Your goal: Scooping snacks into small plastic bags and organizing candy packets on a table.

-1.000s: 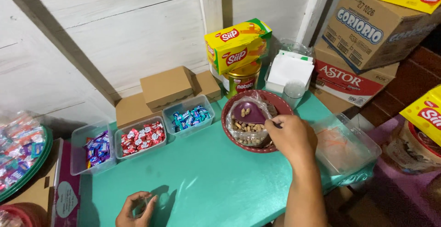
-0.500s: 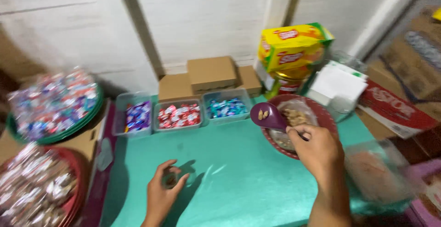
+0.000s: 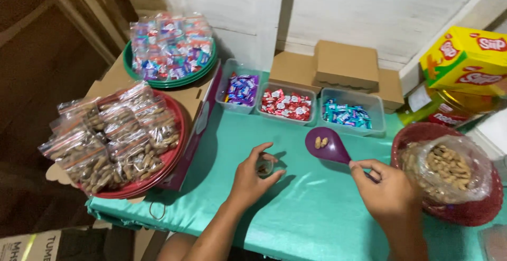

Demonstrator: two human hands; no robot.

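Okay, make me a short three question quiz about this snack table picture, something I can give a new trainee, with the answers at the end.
1. True or false: the purple scoop in the right hand is empty.
2. What colour are the sweets in the middle clear tub? A blue, B red, C purple.
3. What fills the small bags on the red tray at the left?

Key
1. False: it carries a few peanuts.
2. B.
3. Peanuts in their shells.
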